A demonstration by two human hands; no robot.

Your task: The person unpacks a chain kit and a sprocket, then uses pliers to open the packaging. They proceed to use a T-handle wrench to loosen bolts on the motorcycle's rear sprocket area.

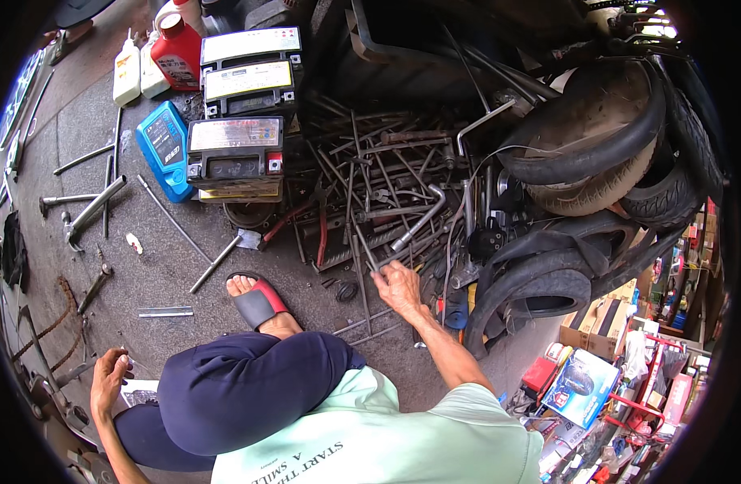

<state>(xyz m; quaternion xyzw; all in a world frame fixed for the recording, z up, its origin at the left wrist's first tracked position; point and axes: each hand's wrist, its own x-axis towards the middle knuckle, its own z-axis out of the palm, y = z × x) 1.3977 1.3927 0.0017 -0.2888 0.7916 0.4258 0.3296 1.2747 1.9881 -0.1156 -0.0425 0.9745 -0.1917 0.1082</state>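
My right hand (400,288) is closed around the near end of a thin grey metal rod (365,246), at the front edge of a heap of tools. The rod's far end lies among the other tools, and I cannot tell what kind of tool it is. Close by are an L-shaped socket wrench (419,220) and red-handled pliers (322,234). Off to the left, beside my bent knee, my left hand (110,377) has its fingers curled. A small pale tip shows at those fingers, too small to name.
Black batteries (235,157), a blue bottle (164,149) and a red oil bottle (177,52) stand left of the heap. Tyres (584,173) are piled at the right, above boxed goods (582,387). A hammer (96,211) and loose bars lie on the left floor.
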